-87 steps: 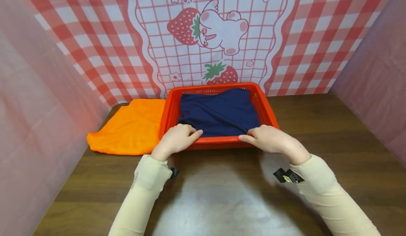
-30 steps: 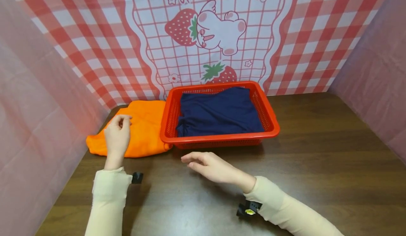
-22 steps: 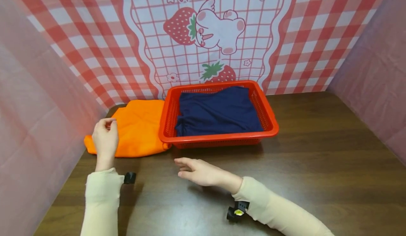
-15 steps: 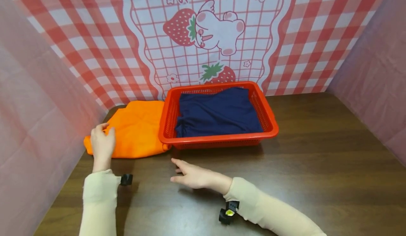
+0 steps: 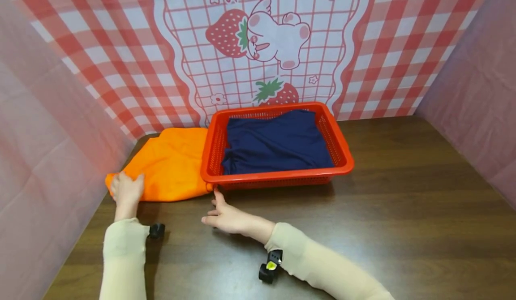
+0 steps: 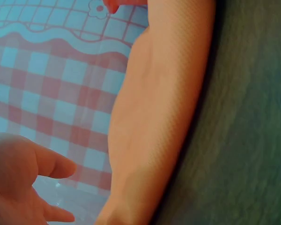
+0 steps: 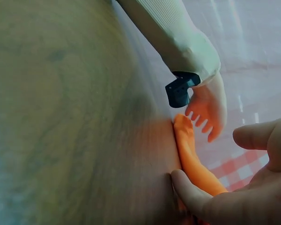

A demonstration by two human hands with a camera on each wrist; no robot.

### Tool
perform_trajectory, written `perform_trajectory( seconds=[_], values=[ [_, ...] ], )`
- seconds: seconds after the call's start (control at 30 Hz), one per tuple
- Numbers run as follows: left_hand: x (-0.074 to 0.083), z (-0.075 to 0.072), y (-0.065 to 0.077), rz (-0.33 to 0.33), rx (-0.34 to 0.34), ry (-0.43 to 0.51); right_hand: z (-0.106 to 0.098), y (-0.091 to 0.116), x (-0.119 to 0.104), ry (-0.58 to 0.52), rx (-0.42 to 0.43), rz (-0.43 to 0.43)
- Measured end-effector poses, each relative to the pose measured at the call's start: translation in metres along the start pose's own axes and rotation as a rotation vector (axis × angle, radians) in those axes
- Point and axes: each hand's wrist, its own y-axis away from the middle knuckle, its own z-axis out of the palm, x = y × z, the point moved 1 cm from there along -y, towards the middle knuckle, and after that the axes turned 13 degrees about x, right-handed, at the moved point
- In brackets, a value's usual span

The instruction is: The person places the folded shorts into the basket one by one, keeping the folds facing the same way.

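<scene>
A piece of orange fabric (image 5: 173, 165) lies loosely folded on the table, left of a red basket. My left hand (image 5: 126, 192) is over its left end in the head view, thumb apart from the fingers. In the left wrist view, that hand (image 6: 16, 178) is beside the orange fabric (image 6: 150, 108) without gripping it. My right hand (image 5: 234, 218) is spread low in front of the basket's left corner, one fingertip close to the fabric's right corner. From the right wrist view, the right hand's (image 7: 257, 197) finger and thumb stand wide apart; whether it touches the fabric is unclear.
The red plastic basket (image 5: 282, 174) stands at the back against the checked strawberry cloth (image 5: 258, 45), with navy fabric (image 5: 278, 143) lying inside. The basket's left side adjoins the orange fabric. Pink curtains (image 5: 463, 80) border both sides of the wooden table (image 5: 403, 210).
Both hands have left the basket's front rim. My left hand has moved left, then lowered to the orange fabric's left end; my right hand has moved left to its right corner. The basket stays put.
</scene>
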Motion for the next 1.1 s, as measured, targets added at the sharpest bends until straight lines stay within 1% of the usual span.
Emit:
perform_trajectory(
  seconds=[0.13,0.27,0.33,0.43,0.53,0.63,0.73,0.87,0.97,1.0,1.1],
  values=[
    [-0.008,0.001,-0.002,-0.045,-0.049,-0.032,0.005,-0.006,0.001,-0.041,0.033,0.025],
    [-0.014,-0.001,-0.002,-0.092,-0.050,-0.011,0.009,-0.012,0.002,-0.076,0.095,0.037],
    [-0.016,-0.002,-0.002,-0.092,-0.038,-0.020,0.010,-0.015,0.003,-0.087,0.133,0.033],
    [-0.017,-0.004,-0.001,-0.072,-0.025,-0.045,0.012,-0.018,0.005,-0.097,0.173,0.021],
    [-0.018,-0.006,-0.002,-0.056,-0.015,-0.062,0.012,-0.020,0.007,-0.116,0.179,0.017],
    [-0.019,-0.007,-0.003,-0.047,-0.024,-0.068,0.011,-0.021,0.008,-0.155,0.185,0.023],
    [-0.021,-0.008,-0.004,0.011,-0.050,-0.102,0.011,-0.021,0.009,-0.195,0.199,0.023],
    [-0.023,-0.013,-0.002,0.146,-0.092,-0.152,0.010,-0.020,0.009,-0.241,0.219,0.018],
    [-0.024,-0.017,-0.001,0.216,-0.124,-0.184,0.009,-0.019,0.009,-0.242,0.231,0.014],
    [-0.024,-0.018,-0.001,0.226,-0.136,-0.201,0.009,-0.018,0.009,-0.236,0.232,0.013],
    [-0.022,-0.024,0.000,0.222,-0.165,-0.269,0.008,-0.018,0.010,-0.213,0.237,0.012]
  ],
)
